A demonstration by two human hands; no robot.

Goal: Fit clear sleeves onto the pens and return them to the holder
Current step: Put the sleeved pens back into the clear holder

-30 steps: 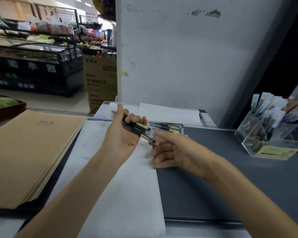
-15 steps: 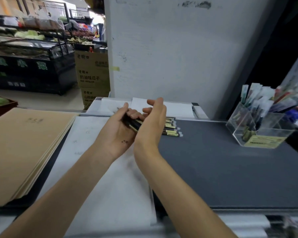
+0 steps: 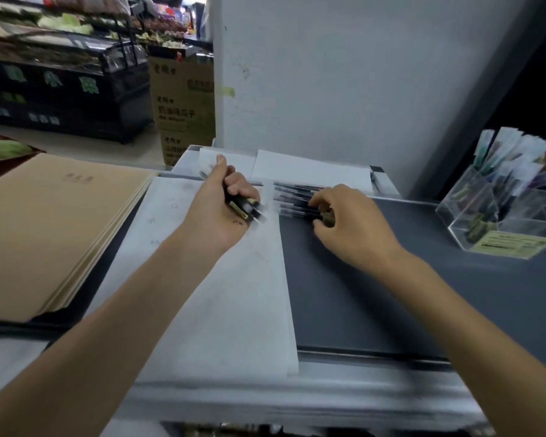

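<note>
At the far left a flat stack of brown paper sheets (image 3: 44, 222) is lying on the grey counter (image 3: 391, 294), and just beside it a long white paper sheet (image 3: 221, 294) is lying too. Over this sheet the left hand (image 3: 221, 212) is gripping a small bundle of dark pens with gold-coloured ends (image 3: 245, 209). Its fingers are curling tightly round them, and the ends are pointing to the right. Near it but apart, a row of dark pens (image 3: 292, 197) is lying flat on the counter, each long axis running left to right. The right hand (image 3: 353, 225) is lying over the right part of this row with bent fingers. The blur is hiding whether it is pinching one pen or only touching. This hand is clearly the nearer one for the next pick, I think. The clear plastic holder (image 3: 498, 222) is standing well apart at the far right, so a finished pen must travel rightward, along its own length.
</note>
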